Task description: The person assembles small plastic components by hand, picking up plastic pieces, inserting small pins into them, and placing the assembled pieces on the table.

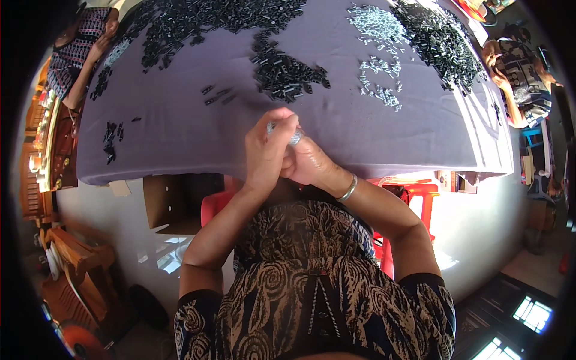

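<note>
While my left hand (267, 153) and right hand (309, 163) closed together over the desk (180, 132) edge on a small silvery metal piece (294, 138), it looked light, stiff, slippery, best pinched by its ends.

A home turned into a small piecework room, probably: a cloth-covered table (180, 138) heaped with small black parts (288, 72) and silvery parts (378, 27), co-workers seated around it, red plastic stools (420, 195), carved wooden furniture (72, 258), glossy tiled floor (480, 240).

One head-worn fisheye looks steeply down, close over the hands, toward the table (180, 132) ahead.
</note>
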{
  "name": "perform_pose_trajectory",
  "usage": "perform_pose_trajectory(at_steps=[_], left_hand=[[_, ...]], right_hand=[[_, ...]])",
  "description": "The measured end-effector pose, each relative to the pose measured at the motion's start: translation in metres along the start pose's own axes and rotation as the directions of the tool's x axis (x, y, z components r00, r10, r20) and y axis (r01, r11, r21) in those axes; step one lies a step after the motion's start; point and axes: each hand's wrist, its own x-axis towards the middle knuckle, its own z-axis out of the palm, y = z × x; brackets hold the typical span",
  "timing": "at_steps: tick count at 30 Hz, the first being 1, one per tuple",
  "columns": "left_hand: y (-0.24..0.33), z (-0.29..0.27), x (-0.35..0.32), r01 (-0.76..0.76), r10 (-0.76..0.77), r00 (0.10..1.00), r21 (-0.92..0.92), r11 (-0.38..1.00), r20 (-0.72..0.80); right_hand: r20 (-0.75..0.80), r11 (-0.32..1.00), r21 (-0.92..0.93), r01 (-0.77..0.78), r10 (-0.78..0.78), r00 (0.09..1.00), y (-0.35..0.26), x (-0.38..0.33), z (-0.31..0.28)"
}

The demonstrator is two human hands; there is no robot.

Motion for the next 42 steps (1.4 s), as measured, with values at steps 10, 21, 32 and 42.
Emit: perform_pose_trajectory(at_steps=[10,21,32,42], left_hand=[[0.003,0.002,-0.004,0.057,-0.061,0.997,-0.071,0.996,-0.054],[-0.001,-0.011,0.005,-0.322,0.315,0.934,0.015,0.947,0.167],[0.004,-0.037,0.034,-0.517,0.585,0.809,0.545,0.661,0.057],[-0.005,-0.084,0.057,-0.255,0.625,0.777,0.945,0.203,0.075]], right_hand=[[-0.117,0.996,0.001,0.085,-0.085,0.990,0.003,0.003,0.023],[-0.058,0.997,0.047,0.057,-0.054,0.997,-0.020,-0.001,0.029],[-0.114,0.909,-0.416,0.036,-0.092,0.989,-0.031,-0.002,0.024],[0.168,0.378,-0.873,0.308,-0.359,0.918,-0.016,0.005,0.019]])
